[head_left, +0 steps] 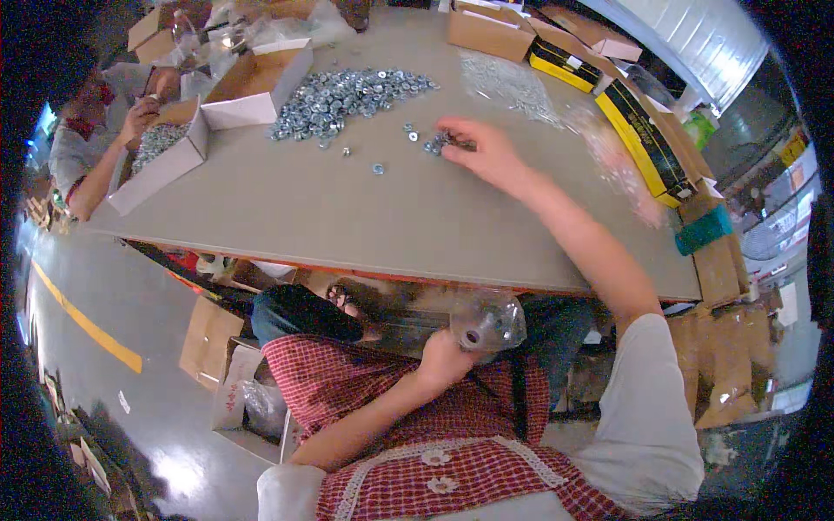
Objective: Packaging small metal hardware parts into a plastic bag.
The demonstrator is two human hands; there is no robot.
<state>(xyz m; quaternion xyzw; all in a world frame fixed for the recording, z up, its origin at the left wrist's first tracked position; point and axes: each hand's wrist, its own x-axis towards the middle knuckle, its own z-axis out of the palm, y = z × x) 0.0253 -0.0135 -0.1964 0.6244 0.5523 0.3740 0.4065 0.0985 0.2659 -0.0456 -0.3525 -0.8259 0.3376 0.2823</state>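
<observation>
My right hand [478, 152] is over the table with thumb and fingers curled round a small cluster of silver metal nuts [434, 146]. A few loose nuts [378, 168] lie to its left, and beyond them spreads a large pile of nuts [347, 100]. Below the table's front edge, over my lap, my left hand [441, 360] is closed on a clear plastic funnel-like cup [491, 323]. The cup's wide side faces up, and a dark round spot shows at its bottom; no nuts can be made out inside.
Across the grey table [287, 208] at left, another person's hand [139, 117] is above a white box [165, 169] of small metal parts. Clear plastic bags [508, 82] lie at the back right. Yellow-and-black cartons [643, 143] line the right edge. An open carton [248, 408] stands on the floor.
</observation>
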